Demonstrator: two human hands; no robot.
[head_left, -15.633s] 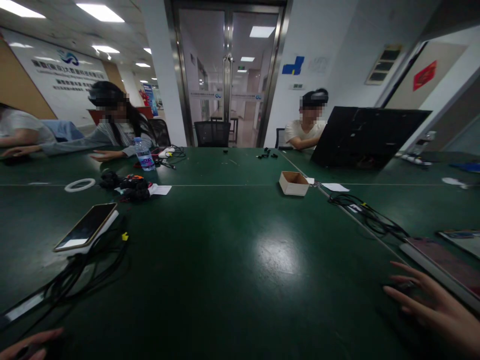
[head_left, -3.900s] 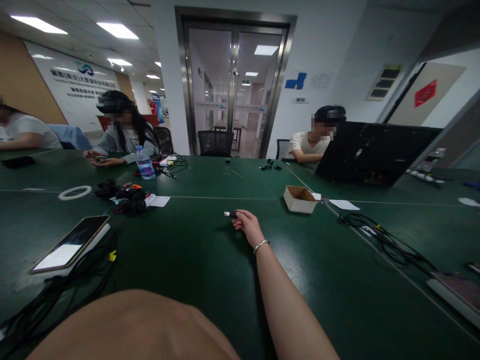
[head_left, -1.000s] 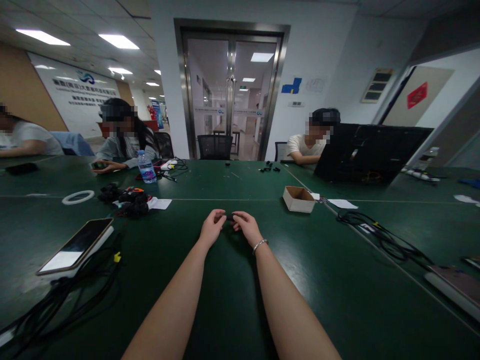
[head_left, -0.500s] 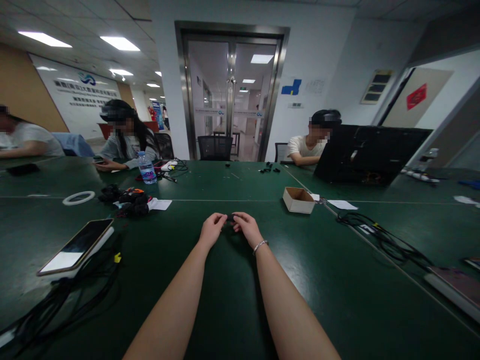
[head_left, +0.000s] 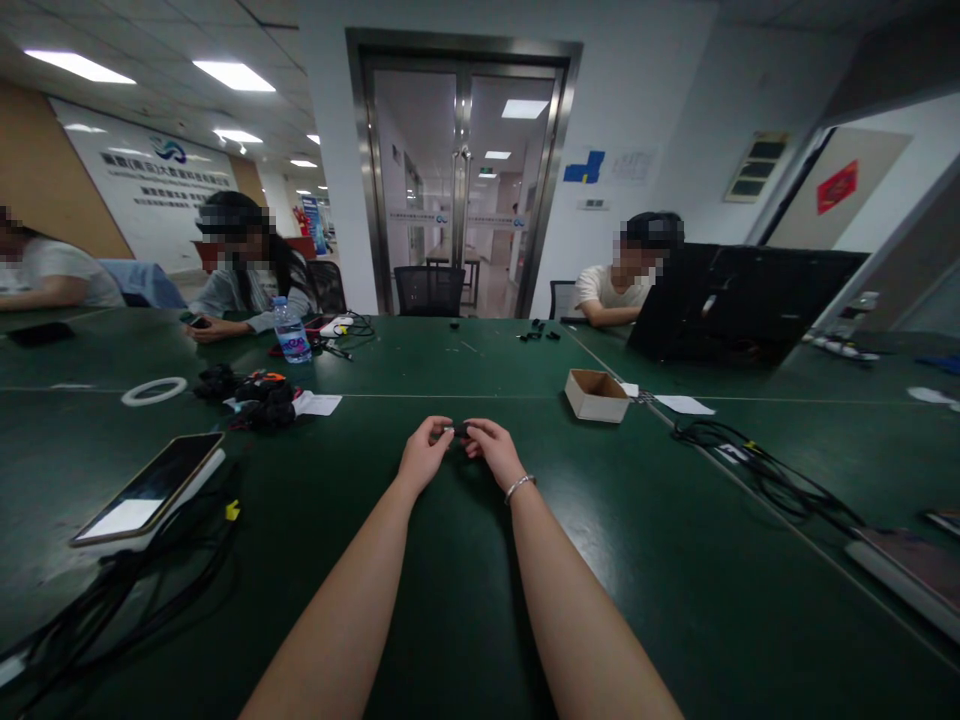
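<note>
Both our hands met ahead of us, low over a green tabletop (head_left: 465,600); we could not tell whether they rested on it. Between them, lying crosswise, was a small black piece, perhaps a USB stick (head_left: 462,431), with a pale end toward the left. Our right hand (head_left: 493,450), below a silver bracelet (head_left: 519,487), had thumb and forefinger nearly closed, pinching the black body. Our left hand (head_left: 424,452) was similarly narrowed, fingertips on the pale end; fingers hid the finer detail. We judged that the right hand should steady the body while the left worked gently, straight along its length, since twisting could make so small a piece slip. Keeping low seemed wise, in case of a drop. To the right, well apart, sat an open-topped cardboard box (head_left: 596,408); nearer, on the left, lay a phone (head_left: 154,490).
</note>
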